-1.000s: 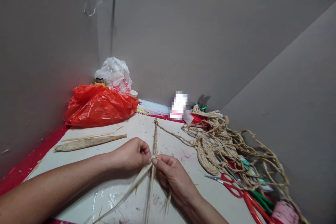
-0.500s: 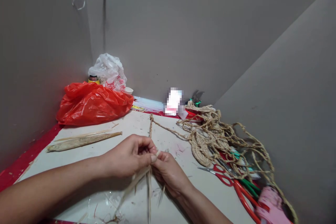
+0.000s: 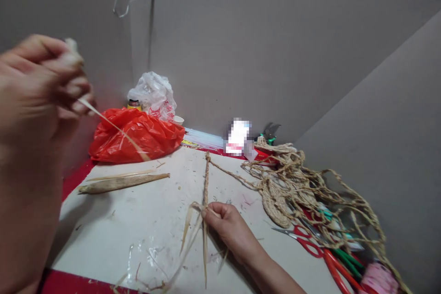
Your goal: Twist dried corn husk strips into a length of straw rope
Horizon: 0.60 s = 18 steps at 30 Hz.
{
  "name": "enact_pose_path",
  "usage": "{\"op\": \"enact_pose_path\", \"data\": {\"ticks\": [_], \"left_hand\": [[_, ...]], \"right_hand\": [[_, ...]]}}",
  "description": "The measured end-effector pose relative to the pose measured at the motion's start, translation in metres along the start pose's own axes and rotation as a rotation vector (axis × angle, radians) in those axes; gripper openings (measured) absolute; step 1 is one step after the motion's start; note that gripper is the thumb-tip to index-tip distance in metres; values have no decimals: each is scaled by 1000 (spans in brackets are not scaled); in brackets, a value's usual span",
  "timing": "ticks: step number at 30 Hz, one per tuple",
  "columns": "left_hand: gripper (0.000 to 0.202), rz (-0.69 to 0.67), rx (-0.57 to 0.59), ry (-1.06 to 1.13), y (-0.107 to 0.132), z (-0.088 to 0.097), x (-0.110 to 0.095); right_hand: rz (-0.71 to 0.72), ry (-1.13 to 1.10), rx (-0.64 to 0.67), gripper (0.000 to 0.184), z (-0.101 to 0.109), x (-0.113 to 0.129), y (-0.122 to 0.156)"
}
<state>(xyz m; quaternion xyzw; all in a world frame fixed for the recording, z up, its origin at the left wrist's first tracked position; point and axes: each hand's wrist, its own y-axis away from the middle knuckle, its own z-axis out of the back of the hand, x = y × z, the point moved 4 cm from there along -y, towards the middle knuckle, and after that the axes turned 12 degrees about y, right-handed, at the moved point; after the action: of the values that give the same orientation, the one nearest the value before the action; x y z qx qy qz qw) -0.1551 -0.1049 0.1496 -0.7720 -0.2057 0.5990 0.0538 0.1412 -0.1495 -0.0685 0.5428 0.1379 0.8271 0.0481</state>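
My left hand (image 3: pixel 44 78) is raised at the left, close to the camera and slightly blurred. Its fingers are closed on a thin pale plant-fibre strip (image 3: pixel 115 126), which trails down to the right in front of the red bag. Low over the white board, my right hand (image 3: pixel 232 229) pinches the lower end of a straw-coloured braid (image 3: pixel 206 183). Loose flat strands (image 3: pixel 188 229) fan out below those fingertips. At its top the braid has a knot, from which a thin cord runs right to a heap of braided rope (image 3: pixel 275 197).
A dried leaf sheath (image 3: pixel 124 183) lies on the white board (image 3: pixel 138 220). Behind it sit a red plastic bag (image 3: pixel 138 140) and a white plastic bag (image 3: pixel 155 94). Red-handled scissors (image 3: pixel 308 243), larger red handles (image 3: pixel 339 273) and a pink object (image 3: pixel 379 279) lie at right.
My left hand has left the braid and swung up to the left with a strip in it. My right hand stays at the braid. The view has shifted slightly left.
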Motion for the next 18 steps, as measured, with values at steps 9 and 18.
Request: {"op": "enact_pose_path", "data": {"ticks": [9, 18], "left_hand": [[20, 44, 675, -1078, 16, -61, 135], [16, 662, 987, -336, 105, -97, 192]], "right_hand": [[-104, -255, 113, 42, -3, 1, 1], [-52, -364, 87, 43, 1, 6, 0]]}}
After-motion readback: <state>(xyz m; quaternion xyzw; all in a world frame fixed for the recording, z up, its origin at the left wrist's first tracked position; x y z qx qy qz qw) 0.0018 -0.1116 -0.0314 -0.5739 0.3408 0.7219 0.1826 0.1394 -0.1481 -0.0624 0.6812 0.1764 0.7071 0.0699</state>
